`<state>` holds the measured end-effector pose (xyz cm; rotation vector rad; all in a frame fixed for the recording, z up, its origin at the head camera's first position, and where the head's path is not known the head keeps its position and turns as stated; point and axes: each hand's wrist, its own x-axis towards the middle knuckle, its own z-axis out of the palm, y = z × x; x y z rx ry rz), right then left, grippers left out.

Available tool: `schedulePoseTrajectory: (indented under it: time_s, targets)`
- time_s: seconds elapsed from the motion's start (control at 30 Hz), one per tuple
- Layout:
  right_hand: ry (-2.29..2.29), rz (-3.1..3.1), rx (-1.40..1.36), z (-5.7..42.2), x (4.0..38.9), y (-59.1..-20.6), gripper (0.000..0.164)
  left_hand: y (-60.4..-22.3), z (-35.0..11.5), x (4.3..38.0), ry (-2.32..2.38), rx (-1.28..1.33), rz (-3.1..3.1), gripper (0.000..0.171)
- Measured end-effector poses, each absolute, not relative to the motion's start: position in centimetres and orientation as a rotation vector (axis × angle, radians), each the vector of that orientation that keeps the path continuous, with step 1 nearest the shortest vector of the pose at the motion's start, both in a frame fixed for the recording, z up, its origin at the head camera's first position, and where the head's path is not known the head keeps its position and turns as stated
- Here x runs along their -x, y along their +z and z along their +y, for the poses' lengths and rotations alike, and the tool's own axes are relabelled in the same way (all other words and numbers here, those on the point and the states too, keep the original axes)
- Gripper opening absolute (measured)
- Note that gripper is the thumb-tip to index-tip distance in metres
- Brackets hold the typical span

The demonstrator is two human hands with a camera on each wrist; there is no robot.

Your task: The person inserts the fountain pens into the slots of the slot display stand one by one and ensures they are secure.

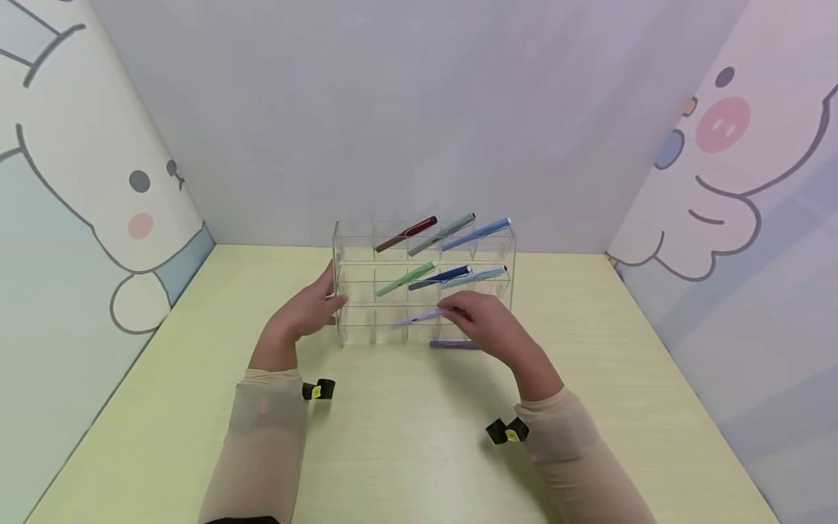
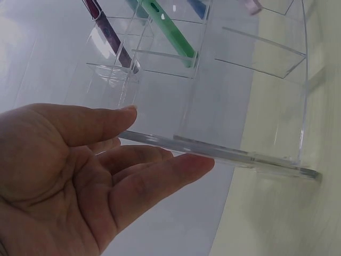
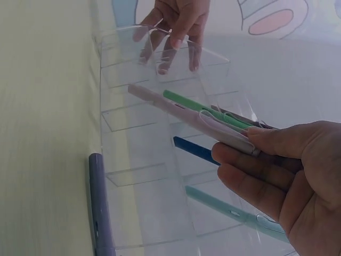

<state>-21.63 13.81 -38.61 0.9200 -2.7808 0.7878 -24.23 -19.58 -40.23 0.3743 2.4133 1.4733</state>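
Note:
A clear tiered pen rack stands on the table, its compartments divided by thin panels. My left hand grips the rack's left side panel, thumb on the inner side and fingers outside, as the left wrist view shows. My right hand pinches a light purple pen near its clip end, in front of the lowest tier. A darker purple pen lies on the table along the rack's front foot. The top tier holds a dark red pen, a grey-green pen and a blue pen.
In the middle tier sit a green pen, a dark blue pen and a light blue pen. A grey wall rises behind the rack. Cartoon-printed panels flank the pale yellow table.

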Motion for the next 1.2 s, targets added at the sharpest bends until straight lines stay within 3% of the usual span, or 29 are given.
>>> schedulePoseTrajectory:
  time_s: [0.57,1.2]
  targets:
    - [0.731,-2.832,-0.975,11.8,21.5,-40.5,0.025,-40.1,-19.5,24.2,1.455,-0.386,2.428,0.076]
    - [0.811,-2.849,-0.969,12.3,21.1,-39.5,0.036,-40.1,-19.6,24.1,1.472,-0.382,2.418,0.078]
